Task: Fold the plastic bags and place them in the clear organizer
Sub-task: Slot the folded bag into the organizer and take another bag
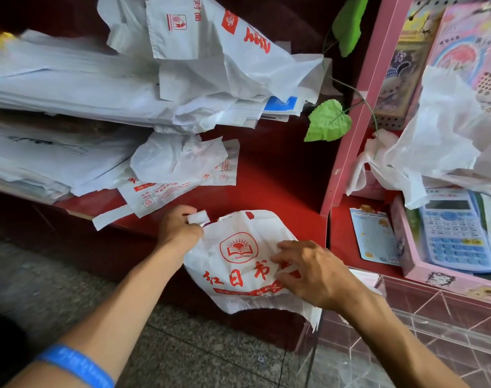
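Note:
A white plastic bag (238, 261) with a red book logo and red characters lies over the front edge of the red shelf (266, 186). My left hand (178, 228) pinches the bag's handle at its upper left corner. My right hand (311, 273) lies on the bag's right side, fingers curled into the plastic. The clear organizer (423, 331) sits at the lower right, its transparent walls just right of my right wrist.
Stacks of flat white bags (70, 88) fill the shelves at left, with loose printed bags (182, 169) spilling forward. A pink display rack (359, 107) stands at right with a calculator (457, 233), crumpled bags (440, 141) and green leaves (328, 121). Below is stone floor.

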